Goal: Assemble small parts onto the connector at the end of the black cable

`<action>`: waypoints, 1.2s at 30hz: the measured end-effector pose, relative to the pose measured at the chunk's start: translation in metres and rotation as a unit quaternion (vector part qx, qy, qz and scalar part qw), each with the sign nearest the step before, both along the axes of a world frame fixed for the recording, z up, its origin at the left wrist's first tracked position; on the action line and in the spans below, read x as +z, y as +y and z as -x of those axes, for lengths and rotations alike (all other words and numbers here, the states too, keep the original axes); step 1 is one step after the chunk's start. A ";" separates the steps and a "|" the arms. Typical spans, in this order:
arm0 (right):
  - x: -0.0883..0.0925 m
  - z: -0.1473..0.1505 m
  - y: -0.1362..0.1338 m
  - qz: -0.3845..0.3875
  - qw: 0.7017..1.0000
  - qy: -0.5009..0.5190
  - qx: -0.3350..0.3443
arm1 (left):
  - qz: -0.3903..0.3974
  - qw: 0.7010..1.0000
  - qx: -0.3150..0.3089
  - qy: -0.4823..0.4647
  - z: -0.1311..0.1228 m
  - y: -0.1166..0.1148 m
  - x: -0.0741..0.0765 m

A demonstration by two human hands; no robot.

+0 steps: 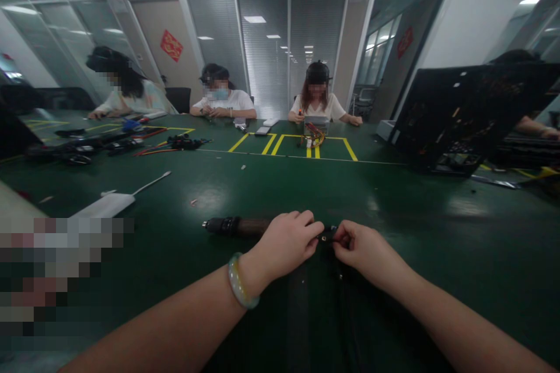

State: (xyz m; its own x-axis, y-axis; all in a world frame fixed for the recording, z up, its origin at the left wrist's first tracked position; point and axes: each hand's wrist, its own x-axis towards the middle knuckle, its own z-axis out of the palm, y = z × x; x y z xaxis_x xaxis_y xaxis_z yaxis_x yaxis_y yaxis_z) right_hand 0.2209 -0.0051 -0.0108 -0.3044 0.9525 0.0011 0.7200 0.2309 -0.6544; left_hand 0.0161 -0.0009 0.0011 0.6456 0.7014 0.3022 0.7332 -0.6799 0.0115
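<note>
A dark cylindrical electric screwdriver [251, 227] lies sideways just above the green table, its metal tip pointing left and its collar black. My left hand [289, 239] is closed around its right part, with a pale bangle on the wrist. Between my two hands shows the black end [324, 238] of the screwdriver, with a small brass-coloured spot. My right hand [356, 242] pinches at this end, where a thin black cord [341, 280] runs down towards me. The fingertips hide the exact join of cord and screwdriver.
A white adapter with a short cable [109, 205] lies left of my hands. Black parts and wires [175, 143] are farther back left. A large black panel [459, 116] stands at the right. Several people sit around the table [262, 186], one behind a grey box [315, 123].
</note>
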 end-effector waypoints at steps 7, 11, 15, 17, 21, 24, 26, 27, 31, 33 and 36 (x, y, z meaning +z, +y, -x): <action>0.004 0.005 -0.003 -0.025 1.000 -0.015 -0.007 | 0.015 0.999 -0.033 -0.008 0.007 0.004 0.003; 0.003 0.005 -0.005 -0.033 0.999 -0.023 0.006 | 0.026 0.999 -0.041 -0.010 0.012 0.005 0.005; -0.002 0.007 -0.006 -0.044 0.999 -0.017 0.009 | 0.031 0.999 -0.035 -0.025 0.013 0.005 0.002; -0.005 0.008 -0.005 -0.047 0.999 -0.011 0.011 | 0.037 0.998 -0.035 -0.035 0.011 0.004 -0.001; -0.009 0.005 0.000 -0.065 0.997 -0.027 0.020 | 0.045 0.996 -0.032 -0.065 0.007 0.002 -0.006; -0.008 0.002 0.004 -0.093 0.994 -0.053 0.016 | 0.041 0.995 -0.033 -0.084 0.006 0.002 -0.007; -0.006 0.000 0.006 -0.099 0.993 -0.059 0.022 | 0.039 0.995 -0.031 -0.091 0.005 0.003 -0.008; -0.005 -0.001 0.006 -0.097 0.993 -0.061 0.027 | 0.037 0.994 -0.029 -0.094 0.005 0.003 -0.008; -0.002 -0.001 0.009 -0.096 0.993 -0.068 0.029 | 0.035 0.994 -0.014 -0.105 0.002 0.006 -0.011; -0.001 -0.001 0.010 -0.095 0.993 -0.067 0.023 | 0.034 0.994 -0.008 -0.108 0.000 0.008 -0.013; -0.001 0.000 0.009 -0.087 0.995 -0.054 0.013 | 0.033 0.993 -0.001 -0.110 -0.001 0.009 -0.014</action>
